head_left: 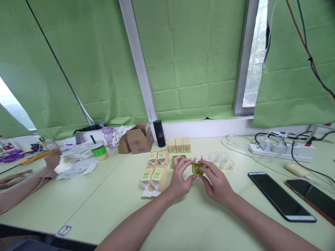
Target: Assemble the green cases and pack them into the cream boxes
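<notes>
A small square green container (197,169) is held just above the table between my two hands. My left hand (181,176) has its fingers and thumb curled at the container's left side. From the right, my right hand (216,181) grips it, with fingertips over its top and the thumb below. Another green piece (183,157) lies behind my left hand and is partly hidden by it. Clear cups with yellow bits inside (222,161) stand just beyond my right hand. To the left are open cream cartons with green labels (159,176).
Small closed boxes (179,145) line up at the back beside a black bottle (159,133) and a cardboard box (140,138). Two phones (281,196) and a power strip (282,152) with cables are on the right. Another person's arm (28,181) rests at far left, near a drink cup (99,150).
</notes>
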{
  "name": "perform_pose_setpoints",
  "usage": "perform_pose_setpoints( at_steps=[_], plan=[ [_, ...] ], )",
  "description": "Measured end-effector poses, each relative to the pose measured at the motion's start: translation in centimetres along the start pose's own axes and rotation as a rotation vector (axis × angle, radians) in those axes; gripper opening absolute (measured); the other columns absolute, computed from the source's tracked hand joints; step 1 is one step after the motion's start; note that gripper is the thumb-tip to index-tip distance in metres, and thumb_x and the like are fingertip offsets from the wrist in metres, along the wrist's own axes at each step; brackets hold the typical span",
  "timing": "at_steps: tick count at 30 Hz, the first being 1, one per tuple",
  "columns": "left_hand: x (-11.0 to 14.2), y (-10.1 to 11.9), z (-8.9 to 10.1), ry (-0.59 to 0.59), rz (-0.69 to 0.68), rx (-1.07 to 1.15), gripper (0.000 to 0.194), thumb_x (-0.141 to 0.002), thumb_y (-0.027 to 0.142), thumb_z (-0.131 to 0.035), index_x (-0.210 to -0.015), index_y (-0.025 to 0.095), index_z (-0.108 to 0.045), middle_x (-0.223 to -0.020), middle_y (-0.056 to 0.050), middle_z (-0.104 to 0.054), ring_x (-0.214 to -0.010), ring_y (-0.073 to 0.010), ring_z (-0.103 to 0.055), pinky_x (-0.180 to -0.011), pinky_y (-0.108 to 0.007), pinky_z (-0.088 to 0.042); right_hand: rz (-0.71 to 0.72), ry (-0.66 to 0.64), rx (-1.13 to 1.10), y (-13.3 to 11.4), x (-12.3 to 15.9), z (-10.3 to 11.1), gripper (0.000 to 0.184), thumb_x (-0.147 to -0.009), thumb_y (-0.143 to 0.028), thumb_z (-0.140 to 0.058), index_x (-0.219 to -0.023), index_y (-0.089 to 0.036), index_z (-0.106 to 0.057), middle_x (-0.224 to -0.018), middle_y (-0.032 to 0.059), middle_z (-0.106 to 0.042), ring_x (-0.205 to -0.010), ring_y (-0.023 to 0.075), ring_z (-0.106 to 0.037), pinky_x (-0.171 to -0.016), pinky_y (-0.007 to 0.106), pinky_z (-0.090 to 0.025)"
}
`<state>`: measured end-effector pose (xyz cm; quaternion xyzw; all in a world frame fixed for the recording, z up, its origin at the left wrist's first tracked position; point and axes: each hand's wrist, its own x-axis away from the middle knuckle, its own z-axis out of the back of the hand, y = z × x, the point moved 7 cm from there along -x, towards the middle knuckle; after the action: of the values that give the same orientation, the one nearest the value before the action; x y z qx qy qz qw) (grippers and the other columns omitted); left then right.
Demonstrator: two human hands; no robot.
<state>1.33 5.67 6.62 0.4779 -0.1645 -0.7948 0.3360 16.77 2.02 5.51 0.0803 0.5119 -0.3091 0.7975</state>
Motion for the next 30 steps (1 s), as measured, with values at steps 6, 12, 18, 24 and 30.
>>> perform_pose_setpoints(
  at_steps=[6,12,18,24,30],
  plan=[
    [0.06,0.01,0.04,0.013,-0.001,-0.001,0.041,-0.082,0.02,-0.077,-0.122,0.025,-0.069,-0.121,-0.01,-0.068,-0.125,-0.0321,-0.047,-0.109,-0.053,-0.041,0.007,-0.011,0.03,0.02,0.1,-0.22,0.035,-0.098,-0.009,-0.051,-0.13,-0.023,-0.058,-0.135,0.0173,-0.059,-0.118,0.0296,-0.064,-0.088,0.046,-0.062],
    [0.11,0.03,0.03,0.023,-0.014,-0.006,0.039,-0.084,0.023,-0.077,-0.123,0.025,-0.07,-0.121,-0.01,-0.068,-0.124,-0.0323,-0.047,-0.109,-0.053,-0.041,0.005,-0.022,0.027,-0.19,-0.18,-0.19,0.037,-0.099,-0.009,-0.047,-0.131,-0.023,-0.058,-0.134,0.0184,-0.06,-0.111,0.0289,-0.066,-0.085,0.047,-0.063],
    [0.15,-0.15,0.03,0.04,-0.018,-0.016,0.039,-0.083,0.022,-0.078,-0.122,0.025,-0.07,-0.12,-0.01,-0.068,-0.124,-0.0328,-0.047,-0.108,-0.054,-0.042,0.008,-0.045,0.012,-0.05,-0.22,-0.54,0.039,-0.099,-0.008,-0.045,-0.132,-0.023,-0.058,-0.133,0.0185,-0.059,-0.115,0.0296,-0.065,-0.087,0.047,-0.063],
    [0.09,-0.01,0.1,0.031,-0.025,-0.009,0.038,-0.085,0.023,-0.077,-0.122,0.025,-0.069,-0.119,-0.01,-0.069,-0.123,-0.0317,-0.047,-0.107,-0.053,-0.042,-0.001,-0.012,0.005,-0.05,-0.17,-0.14,0.036,-0.099,-0.009,-0.048,-0.131,-0.023,-0.059,-0.135,0.0174,-0.061,-0.12,0.0291,-0.064,-0.093,0.048,-0.062],
    [0.06,-0.1,0.13,0.031,-0.015,0.001,0.038,-0.084,0.024,-0.077,-0.122,0.025,-0.07,-0.12,-0.011,-0.069,-0.123,-0.0326,-0.049,-0.107,-0.054,-0.042,0.011,0.018,-0.003,-0.23,-0.15,0.04,0.039,-0.1,-0.009,-0.047,-0.133,-0.025,-0.059,-0.134,0.0168,-0.061,-0.116,0.0288,-0.066,-0.091,0.048,-0.062]
  ],
)
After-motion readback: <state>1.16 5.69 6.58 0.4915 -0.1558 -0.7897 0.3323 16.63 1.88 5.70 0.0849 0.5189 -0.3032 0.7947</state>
